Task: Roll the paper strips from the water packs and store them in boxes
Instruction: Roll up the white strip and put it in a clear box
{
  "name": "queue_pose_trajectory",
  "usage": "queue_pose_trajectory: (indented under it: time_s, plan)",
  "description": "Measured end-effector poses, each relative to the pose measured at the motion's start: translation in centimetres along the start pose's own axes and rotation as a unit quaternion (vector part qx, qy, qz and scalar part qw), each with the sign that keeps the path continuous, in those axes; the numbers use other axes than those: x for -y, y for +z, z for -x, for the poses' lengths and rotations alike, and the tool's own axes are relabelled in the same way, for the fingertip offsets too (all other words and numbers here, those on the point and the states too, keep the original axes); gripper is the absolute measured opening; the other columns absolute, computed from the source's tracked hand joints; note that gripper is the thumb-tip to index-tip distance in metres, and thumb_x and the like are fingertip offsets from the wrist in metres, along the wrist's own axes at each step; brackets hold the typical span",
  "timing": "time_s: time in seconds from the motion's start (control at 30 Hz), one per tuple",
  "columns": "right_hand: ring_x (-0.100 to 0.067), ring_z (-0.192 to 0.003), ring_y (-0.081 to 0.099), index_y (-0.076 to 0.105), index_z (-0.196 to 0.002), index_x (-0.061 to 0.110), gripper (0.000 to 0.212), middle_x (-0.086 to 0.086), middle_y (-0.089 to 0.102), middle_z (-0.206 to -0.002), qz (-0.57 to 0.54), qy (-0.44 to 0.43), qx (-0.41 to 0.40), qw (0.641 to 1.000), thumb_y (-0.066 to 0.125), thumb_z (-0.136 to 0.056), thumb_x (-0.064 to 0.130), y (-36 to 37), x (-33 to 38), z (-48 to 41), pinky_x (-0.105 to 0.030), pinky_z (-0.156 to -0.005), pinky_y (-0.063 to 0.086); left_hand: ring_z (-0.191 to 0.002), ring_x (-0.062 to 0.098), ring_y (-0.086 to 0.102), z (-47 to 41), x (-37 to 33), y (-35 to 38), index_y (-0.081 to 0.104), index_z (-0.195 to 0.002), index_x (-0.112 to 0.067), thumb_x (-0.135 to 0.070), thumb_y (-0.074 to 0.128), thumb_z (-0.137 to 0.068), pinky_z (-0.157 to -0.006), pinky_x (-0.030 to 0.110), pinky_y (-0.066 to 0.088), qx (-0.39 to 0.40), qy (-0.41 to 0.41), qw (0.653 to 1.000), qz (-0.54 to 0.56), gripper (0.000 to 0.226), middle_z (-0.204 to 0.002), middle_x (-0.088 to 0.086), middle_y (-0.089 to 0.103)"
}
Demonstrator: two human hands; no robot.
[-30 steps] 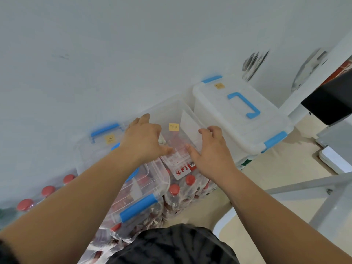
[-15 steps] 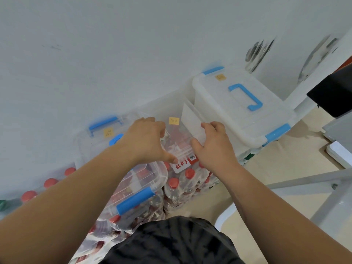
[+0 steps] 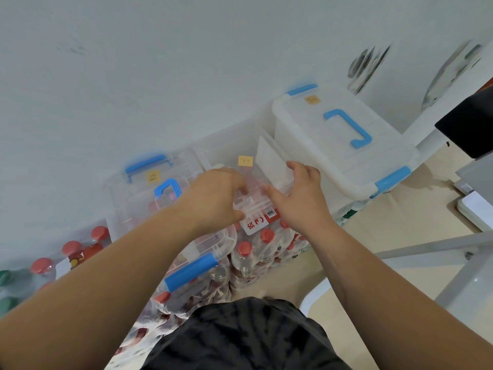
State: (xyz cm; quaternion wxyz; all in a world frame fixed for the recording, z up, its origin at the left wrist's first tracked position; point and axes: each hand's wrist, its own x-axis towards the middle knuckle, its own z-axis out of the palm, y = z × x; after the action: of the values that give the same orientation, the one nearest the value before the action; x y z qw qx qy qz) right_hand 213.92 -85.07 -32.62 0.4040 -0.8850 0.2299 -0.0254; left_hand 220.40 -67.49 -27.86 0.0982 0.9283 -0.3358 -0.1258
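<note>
Head view looks down along both bare forearms to a row of storage boxes set on shrink-wrapped water packs (image 3: 256,252) with red bottle caps, against a pale wall (image 3: 160,76).

The middle one, an open clear box (image 3: 256,206) marked with a yellow sticker (image 3: 245,161), has both hands at it. A white paper strip (image 3: 269,162) stands tilted inside it, along its right side, just beside the neighbouring white box (image 3: 328,145).

The right hand (image 3: 300,201) has its fingers curled over the near end of the paper strip, with the thumb stretched out leftward across the box opening, so it grips the strip.

The left hand (image 3: 213,196) reaches over the left part of the open clear box. Its fingers bend downward into the box and the thumb lies near the front rim. I cannot tell whether it has hold of anything, since the fingertips are hidden or blurred.

Below the front rim, a red-and-white label (image 3: 256,224) on the water packs shows between the two hands. To the left sits a lidded clear box (image 3: 138,193) with blue handle and latches, partly under the left forearm. The white box on the right is lidded, with a blue handle on top. Beige floor (image 3: 400,217) shows to the right.
</note>
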Motion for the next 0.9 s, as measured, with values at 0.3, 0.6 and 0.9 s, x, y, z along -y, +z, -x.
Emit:
queue_pose_trajectory:
  time_s: [0.3, 0.6, 0.9]
  plan:
    - [-0.021, -0.153, 0.021, 0.015, -0.158, 0.034, 0.124, 0.005, 0.001, -0.169, -0.076, 0.011, 0.019, 0.997, 0.091, -0.062, 0.054, 1.0, -0.8, 1.0, -0.041, -0.120, 0.034, -0.114, 0.018, 0.062, 0.3, -0.1, 1.1, 0.071, -0.103, -0.021, -0.028, 0.069, -0.085, -0.098, 0.039, 0.050, -0.023, 0.010, 0.999, -0.027, 0.019, -0.124, -0.002, 0.068]
    - [-0.016, -0.156, 0.014, 0.004, -0.160, 0.033, 0.138, 0.005, 0.006, -0.169, -0.095, 0.013, 0.005, 0.995, 0.096, -0.058, 0.047, 1.2, -1.5, 0.6, -0.047, -0.122, 0.031, -0.081, 0.021, 0.063, 0.8, -0.3, 0.9, 0.071, -0.090, -0.016, -0.025, 0.061, -0.088, -0.077, 0.040, 0.054, -0.050, 0.046, 0.995, -0.078, 0.014, -0.089, 0.001, 0.068]
    - [-0.019, -0.153, 0.024, 0.027, -0.154, 0.036, 0.114, 0.007, 0.006, -0.168, -0.126, 0.004, -0.006, 0.992, 0.090, -0.061, 0.056, 1.5, -2.1, 0.8, -0.046, -0.119, 0.037, -0.087, 0.020, 0.068, 0.6, 0.0, 2.6, 0.071, -0.087, -0.017, -0.024, 0.057, -0.089, -0.072, 0.042, 0.057, -0.086, 0.093, 0.990, -0.066, 0.016, -0.099, -0.001, 0.073]
